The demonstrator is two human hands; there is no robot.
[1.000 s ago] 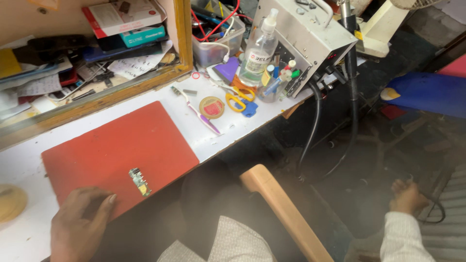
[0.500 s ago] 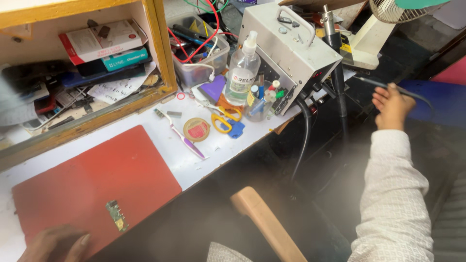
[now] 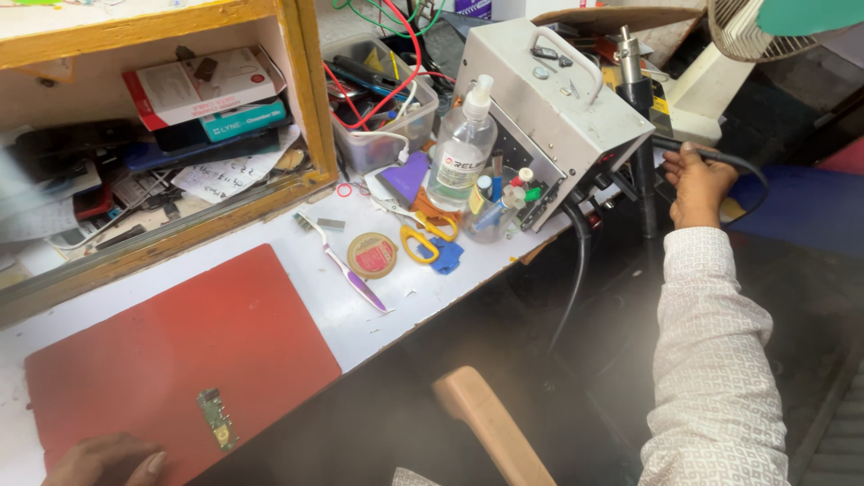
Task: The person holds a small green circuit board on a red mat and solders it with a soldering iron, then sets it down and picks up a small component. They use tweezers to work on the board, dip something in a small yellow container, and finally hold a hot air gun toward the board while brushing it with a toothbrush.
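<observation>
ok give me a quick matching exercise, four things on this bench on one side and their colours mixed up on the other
Things:
1. work mat
2. scissors handles
3. toothbrush
4. small circuit board

Colours:
A. green
B. purple and white
C. red
D. yellow

Pairs: 1-C, 2-D, 3-B, 4-A

A thick black cable point(image 3: 720, 157) runs at the far right of the scene, beside the grey metal box, curving from a dark upright stand out to the right. A small green circuit board point(image 3: 216, 419), narrow and rectangular with a round gold patch, lies flat on the red mat point(image 3: 180, 351) at the near left, lengthwise toward the near edge.
</observation>
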